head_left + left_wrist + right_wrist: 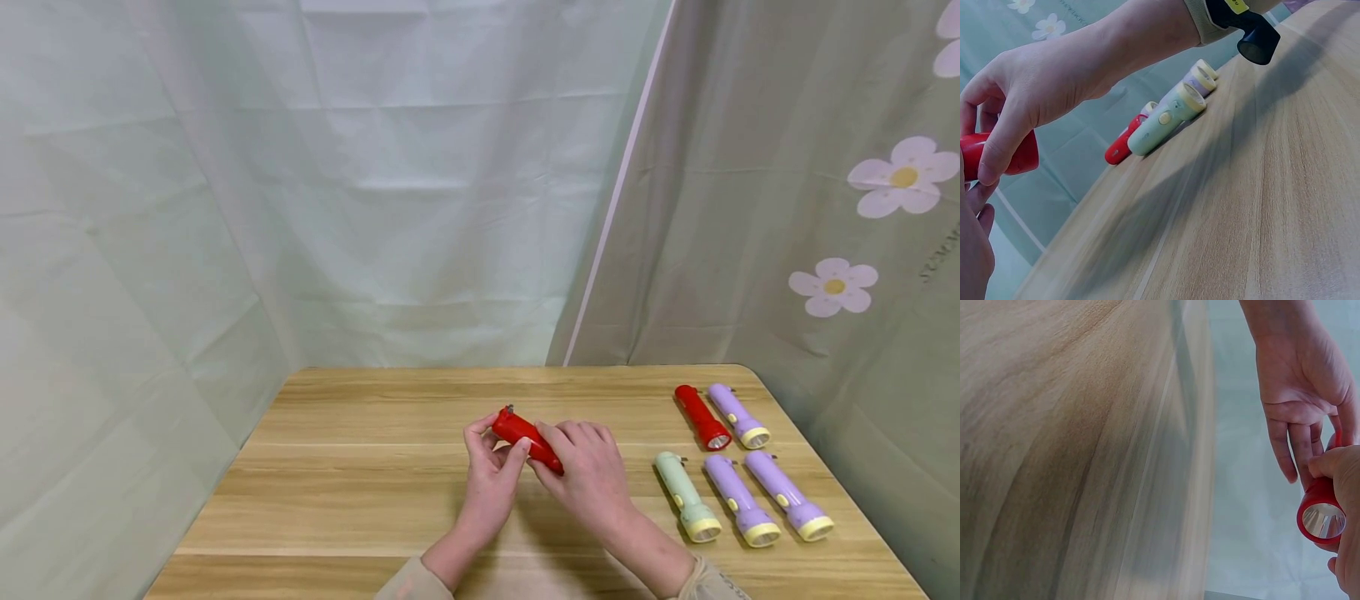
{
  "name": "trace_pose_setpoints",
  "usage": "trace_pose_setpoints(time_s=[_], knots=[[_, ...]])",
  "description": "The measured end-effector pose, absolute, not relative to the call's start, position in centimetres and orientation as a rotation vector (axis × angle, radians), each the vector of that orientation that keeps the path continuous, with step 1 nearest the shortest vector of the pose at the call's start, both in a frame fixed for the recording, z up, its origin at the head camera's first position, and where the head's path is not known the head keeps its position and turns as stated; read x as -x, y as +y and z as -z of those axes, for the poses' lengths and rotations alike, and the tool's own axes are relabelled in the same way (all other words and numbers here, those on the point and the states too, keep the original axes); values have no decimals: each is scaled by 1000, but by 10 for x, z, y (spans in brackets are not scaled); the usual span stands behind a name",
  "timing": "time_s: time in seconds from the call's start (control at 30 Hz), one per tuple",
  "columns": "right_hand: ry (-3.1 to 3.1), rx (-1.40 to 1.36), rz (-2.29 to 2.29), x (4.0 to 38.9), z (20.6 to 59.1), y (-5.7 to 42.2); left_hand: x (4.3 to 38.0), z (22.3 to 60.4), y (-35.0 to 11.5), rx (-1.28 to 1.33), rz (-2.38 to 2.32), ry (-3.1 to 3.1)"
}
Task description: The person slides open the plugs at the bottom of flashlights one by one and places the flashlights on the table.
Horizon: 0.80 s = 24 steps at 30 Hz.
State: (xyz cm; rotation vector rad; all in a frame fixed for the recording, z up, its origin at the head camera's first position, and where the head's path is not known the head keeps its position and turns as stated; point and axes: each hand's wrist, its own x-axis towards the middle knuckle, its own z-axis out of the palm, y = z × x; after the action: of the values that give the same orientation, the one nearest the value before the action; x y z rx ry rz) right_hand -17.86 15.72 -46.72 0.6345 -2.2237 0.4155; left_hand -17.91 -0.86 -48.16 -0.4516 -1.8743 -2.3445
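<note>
Both hands hold a red flashlight [516, 430] above the middle of the table. My left hand [489, 485] pinches its tail end, where a small dark tab sticks up, with the thumb on the near side. My right hand [588, 475] grips the head end, and its fingers hide part of the body. In the right wrist view the reflector of the red flashlight [1322, 521] faces the camera, with the right hand [1349, 500] round it and the left hand [1304, 394] behind. The left wrist view shows the right hand [1029, 106] gripping the red head.
At the right side of the wooden table [337, 475] lie another red flashlight [701, 415], a light green flashlight [686, 496] and three purple flashlights [738, 498]. Pale curtains [435, 208] hang behind the table and along its sides.
</note>
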Motion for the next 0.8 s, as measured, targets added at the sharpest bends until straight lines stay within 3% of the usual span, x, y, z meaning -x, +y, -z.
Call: trace_pose_setpoints(time_s=[0.8], knots=[[-2261,-629,-404,176,468,157,177,485,-11,522,2327,-1884]])
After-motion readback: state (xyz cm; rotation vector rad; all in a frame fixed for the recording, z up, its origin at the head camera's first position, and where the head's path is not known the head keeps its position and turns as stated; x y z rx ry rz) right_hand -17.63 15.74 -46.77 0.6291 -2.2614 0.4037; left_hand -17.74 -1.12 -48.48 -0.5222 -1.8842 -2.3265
